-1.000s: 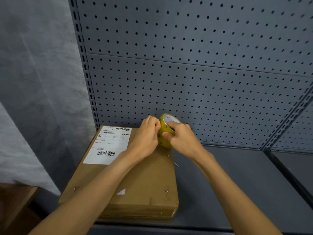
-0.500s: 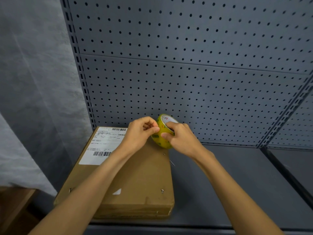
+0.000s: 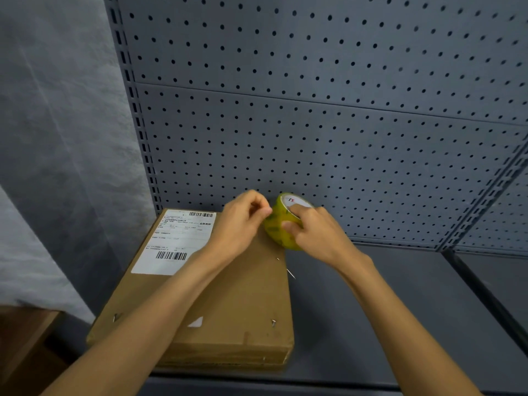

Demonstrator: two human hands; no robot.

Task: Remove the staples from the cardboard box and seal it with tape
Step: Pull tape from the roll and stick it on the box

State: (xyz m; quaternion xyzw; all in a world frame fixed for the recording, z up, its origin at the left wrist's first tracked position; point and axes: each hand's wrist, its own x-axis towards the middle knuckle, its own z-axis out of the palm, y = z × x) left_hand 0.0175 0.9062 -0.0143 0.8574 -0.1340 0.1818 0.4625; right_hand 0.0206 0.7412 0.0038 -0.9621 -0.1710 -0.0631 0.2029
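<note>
Your left hand (image 3: 240,221) hides the brown cardboard box's (image 3: 228,304) far edge; print on its white shipping label (image 3: 177,241) is too small to read.

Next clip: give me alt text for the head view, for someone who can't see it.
Two bare hands work a yellow tape roll above the far edge of a flat cardboard box: the right hand holds the roll, the left hand pinches at its edge. The box lies on a grey shelf before a pegboard.
</note>
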